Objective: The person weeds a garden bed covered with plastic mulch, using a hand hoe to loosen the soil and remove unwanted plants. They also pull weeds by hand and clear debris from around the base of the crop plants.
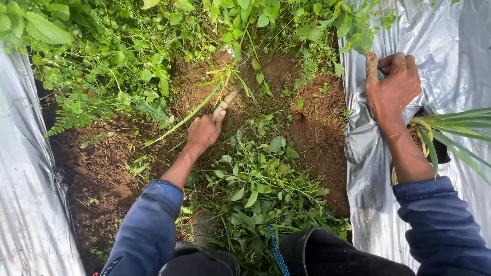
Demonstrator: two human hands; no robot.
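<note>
My left hand [203, 132] is closed around the pale wooden handle of a small cutting tool [224, 106], which points up into the standing green weeds [117, 56] at the far end of the bare soil furrow [102, 174]. A long green stem [184, 118] lies beside this hand. My right hand [391, 87] rests as a loose fist on the silver plastic mulch sheet [450, 46] at the right, thumb up, holding nothing. A heap of cut weeds [258, 189] lies between my arms.
Another silver plastic sheet [25, 194] covers the bed at the left. A plant with long narrow green leaves [455, 130] grows through a hole in the right sheet, next to my right forearm. My dark-clothed knees [317, 253] and a blue cord [276, 250] sit at the bottom.
</note>
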